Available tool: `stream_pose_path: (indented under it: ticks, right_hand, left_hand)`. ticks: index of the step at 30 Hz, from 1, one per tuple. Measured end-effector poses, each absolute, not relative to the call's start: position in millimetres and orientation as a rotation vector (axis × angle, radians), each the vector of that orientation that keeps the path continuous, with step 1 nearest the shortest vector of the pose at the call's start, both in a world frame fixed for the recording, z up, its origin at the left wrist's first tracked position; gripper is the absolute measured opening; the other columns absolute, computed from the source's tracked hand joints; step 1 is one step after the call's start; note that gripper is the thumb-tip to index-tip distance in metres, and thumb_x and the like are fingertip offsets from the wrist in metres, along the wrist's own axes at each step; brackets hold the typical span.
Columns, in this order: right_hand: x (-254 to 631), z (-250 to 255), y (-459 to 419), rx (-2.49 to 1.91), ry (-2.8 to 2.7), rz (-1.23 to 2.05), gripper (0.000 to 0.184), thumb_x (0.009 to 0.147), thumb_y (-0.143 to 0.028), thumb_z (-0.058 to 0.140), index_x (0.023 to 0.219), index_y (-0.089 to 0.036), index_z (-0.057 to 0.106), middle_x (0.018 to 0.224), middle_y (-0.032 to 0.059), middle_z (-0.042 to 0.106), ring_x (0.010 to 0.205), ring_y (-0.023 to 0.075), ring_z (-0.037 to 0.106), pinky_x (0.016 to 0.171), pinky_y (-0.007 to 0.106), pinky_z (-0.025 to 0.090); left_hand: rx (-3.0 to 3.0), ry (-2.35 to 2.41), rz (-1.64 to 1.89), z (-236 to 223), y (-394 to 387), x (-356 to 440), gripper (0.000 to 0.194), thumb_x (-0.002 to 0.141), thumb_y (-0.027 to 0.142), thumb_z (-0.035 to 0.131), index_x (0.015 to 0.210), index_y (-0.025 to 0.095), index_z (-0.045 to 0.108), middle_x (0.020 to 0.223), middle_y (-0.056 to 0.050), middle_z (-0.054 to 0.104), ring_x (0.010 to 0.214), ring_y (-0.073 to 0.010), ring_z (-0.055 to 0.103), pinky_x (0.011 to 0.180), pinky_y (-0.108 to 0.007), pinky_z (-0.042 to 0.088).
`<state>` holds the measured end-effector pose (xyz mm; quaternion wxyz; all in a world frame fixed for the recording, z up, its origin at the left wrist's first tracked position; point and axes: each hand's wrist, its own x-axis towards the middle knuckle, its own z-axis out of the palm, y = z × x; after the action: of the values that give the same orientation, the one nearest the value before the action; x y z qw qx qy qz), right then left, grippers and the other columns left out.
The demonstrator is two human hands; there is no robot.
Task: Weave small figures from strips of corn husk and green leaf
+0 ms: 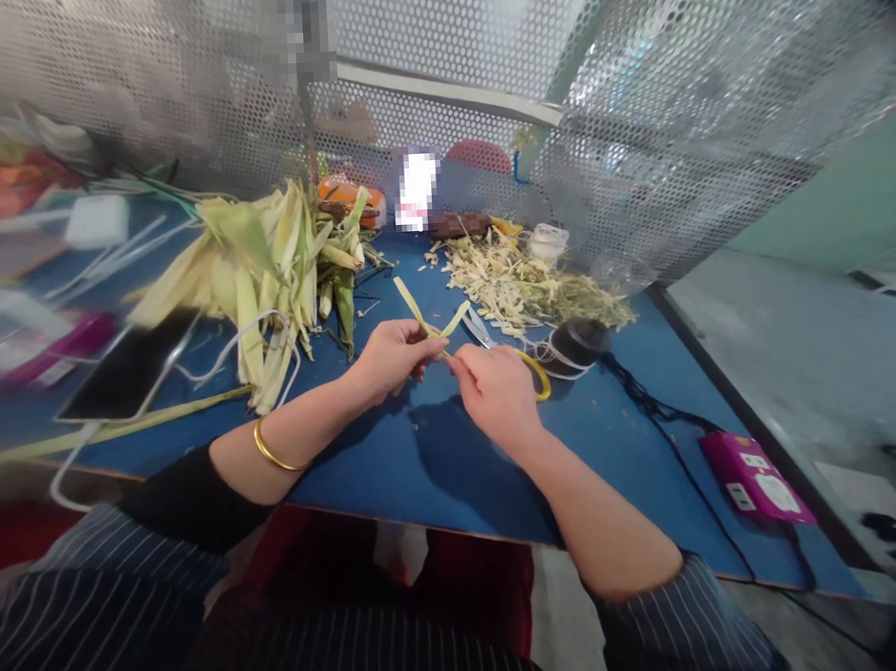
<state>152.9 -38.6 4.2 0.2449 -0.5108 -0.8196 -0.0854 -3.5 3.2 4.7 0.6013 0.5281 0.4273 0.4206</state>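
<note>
Between my two hands is a narrow pale-green corn husk strip (pixel 408 300), its two ends sticking up in a V. My left hand (pixel 398 358) pinches it between thumb and fingers. Close beside, the closed fingers of my right hand (pixel 496 385) grip the lower part of the same strip. Just behind my right hand lie scissors (pixel 473 326) with yellow handles, partly covered by that hand. A large bundle of corn husks (pixel 264 265) lies to the left, and a heap of small husk cuttings (pixel 505 277) is spread at the back right.
A phone (pixel 130 367) with a white cable lies on the blue table (pixel 455 475) at left. A black round object (pixel 580 344) wound with white cord stands right of the scissors. Farther right are black cables and a magenta power strip (pixel 756 480). Perforated metal mesh (pixel 450 95) rises behind.
</note>
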Motion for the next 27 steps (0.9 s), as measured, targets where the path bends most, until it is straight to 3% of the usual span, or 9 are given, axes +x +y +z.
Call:
stream_pose_path:
  ticks: [8,10,14,16,20,27]
  right_hand:
    - [150.8,9.4,-44.1,-1.338,-2.284,-0.190,0.033,0.093,-0.027,0.038,0.066,-0.017,0.054,0.060,0.0033,0.058,0.058,0.0143,0.048,0.071,0.032,0.032]
    - [153.5,7.6,-40.7,-1.398,-2.183,0.107,0.036,0.093,-0.034,0.039,0.065,-0.018,0.056,0.058,0.0024,0.058,0.057,0.0143,0.049,0.070,0.032,0.034]
    - [162.9,2.5,-27.1,-1.380,-1.524,1.140,0.045,0.088,-0.054,0.041,0.074,-0.018,0.064,0.065,0.0029,0.062,0.057,0.0136,0.053,0.060,0.029,0.040]
    - [165.3,-1.6,-20.5,-1.259,-1.193,1.404,0.039,0.082,-0.054,0.052,0.077,-0.018,0.066,0.068,0.0024,0.062,0.056,0.0116,0.053,0.057,0.027,0.041]
    - [162.0,-10.0,-15.4,-1.084,-0.937,1.476,0.022,0.068,-0.038,0.073,0.068,-0.018,0.063,0.063,-0.0026,0.057,0.051,0.0065,0.046,0.053,0.023,0.040]
    - [153.6,-11.9,-19.8,-1.079,-0.900,1.357,0.016,0.068,-0.028,0.072,0.063,-0.017,0.063,0.053,-0.0031,0.056,0.048,0.0065,0.049,0.049,0.021,0.038]
  left_hand:
    - [1.178,0.993,0.986,-2.4,9.9,-3.0,0.008,0.074,0.019,0.066,0.077,0.013,0.065,0.056,0.002,0.052,0.042,-0.0048,0.041,0.043,-0.023,0.035]
    - [1.151,0.988,0.959,-1.9,10.1,-4.9,0.007,0.076,0.021,0.066,0.076,0.014,0.064,0.054,0.003,0.049,0.041,-0.0045,0.039,0.042,-0.022,0.031]
    - [1.106,0.913,0.869,3.7,9.3,-8.0,0.017,0.080,0.030,0.062,0.074,0.015,0.066,0.052,0.001,0.048,0.043,-0.0049,0.039,0.040,-0.021,0.025]
    - [1.098,0.888,0.827,6.7,7.3,-7.5,0.023,0.083,0.034,0.058,0.076,0.015,0.067,0.057,-0.002,0.053,0.044,-0.0058,0.042,0.041,-0.021,0.026]
    - [1.131,0.923,0.721,10.8,0.0,-4.6,0.029,0.081,0.041,0.060,0.073,0.015,0.066,0.058,-0.003,0.056,0.043,-0.0062,0.042,0.041,-0.021,0.027]
    - [1.235,0.912,0.680,8.7,-6.6,-0.4,0.014,0.075,0.028,0.065,0.071,0.015,0.065,0.053,0.003,0.046,0.042,-0.0044,0.033,0.042,-0.023,0.017]
